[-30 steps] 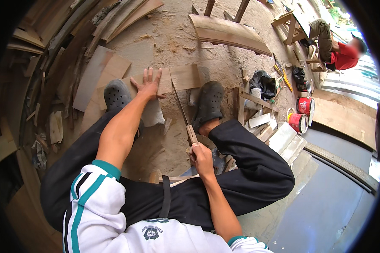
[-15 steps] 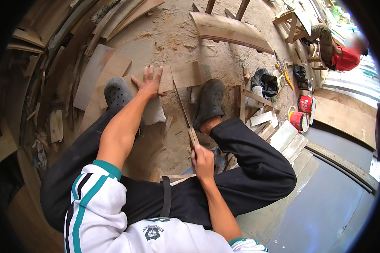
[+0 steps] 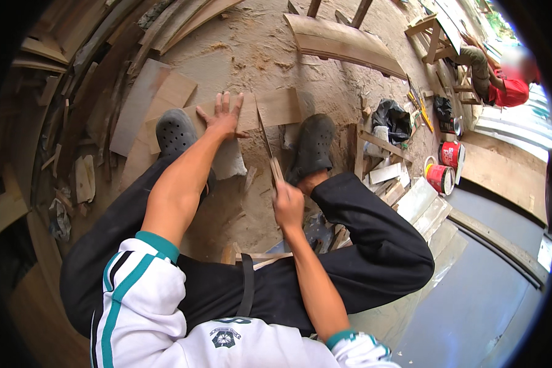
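My left hand [image 3: 222,116] lies flat with spread fingers on a thin wooden board [image 3: 276,107] that rests on the sandy ground between my two dark clogs. My right hand [image 3: 287,202] grips the wooden handle of a hand saw [image 3: 267,144], whose narrow blade runs forward into the board just right of my left hand. A grey stone block [image 3: 230,161] sits under the board near my left wrist. I am crouched over the board in black trousers, one foot at each side.
Wood planks and offcuts [image 3: 147,104] pile up at the left. A curved wooden piece [image 3: 343,43] lies ahead. Two red paint cans [image 3: 444,165], a black bag [image 3: 391,118] and a small wooden stand sit at right. A person in red [image 3: 509,86] sits far right.
The saw has pushed forward: my right hand moved up toward the board and the blade now reaches farther across it. My left hand stays pressed on the board.
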`<state>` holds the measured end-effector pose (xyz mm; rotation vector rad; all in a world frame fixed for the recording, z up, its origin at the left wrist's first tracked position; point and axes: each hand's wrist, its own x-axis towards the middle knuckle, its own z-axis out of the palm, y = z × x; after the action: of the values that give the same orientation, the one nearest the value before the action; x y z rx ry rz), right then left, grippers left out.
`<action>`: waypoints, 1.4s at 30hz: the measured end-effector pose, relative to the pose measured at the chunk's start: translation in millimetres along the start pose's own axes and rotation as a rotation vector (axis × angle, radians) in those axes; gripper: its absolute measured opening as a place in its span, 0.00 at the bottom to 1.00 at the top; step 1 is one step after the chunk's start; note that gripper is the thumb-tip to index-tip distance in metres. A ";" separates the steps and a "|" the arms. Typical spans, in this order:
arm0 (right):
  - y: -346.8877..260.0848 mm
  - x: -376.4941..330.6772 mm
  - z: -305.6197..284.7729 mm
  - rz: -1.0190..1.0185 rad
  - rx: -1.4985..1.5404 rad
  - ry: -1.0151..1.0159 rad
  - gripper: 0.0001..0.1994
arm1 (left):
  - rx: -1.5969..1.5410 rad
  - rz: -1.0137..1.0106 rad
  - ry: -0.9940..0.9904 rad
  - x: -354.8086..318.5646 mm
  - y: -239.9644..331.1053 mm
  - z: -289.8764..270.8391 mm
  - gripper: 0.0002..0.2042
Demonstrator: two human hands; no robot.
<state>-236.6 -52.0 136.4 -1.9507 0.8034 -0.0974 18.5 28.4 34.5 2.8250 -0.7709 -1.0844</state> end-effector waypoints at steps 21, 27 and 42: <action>-16.5 -68.9 -35.9 0.190 0.133 -0.101 0.21 | 0.037 -0.035 0.014 -7.6 -0.4 6.7 0.65; 2.6 19.8 17.1 0.173 0.141 -0.085 0.23 | 0.036 0.017 0.088 4.6 -2.2 13.5 0.66; 18.1 28.0 13.2 0.226 0.235 -0.098 0.22 | 0.019 -0.017 0.064 0.7 -1.9 11.4 0.62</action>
<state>-218.5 -63.3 107.5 -1.6218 0.8997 0.0374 12.6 31.4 25.1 2.8713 -0.7574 -0.9892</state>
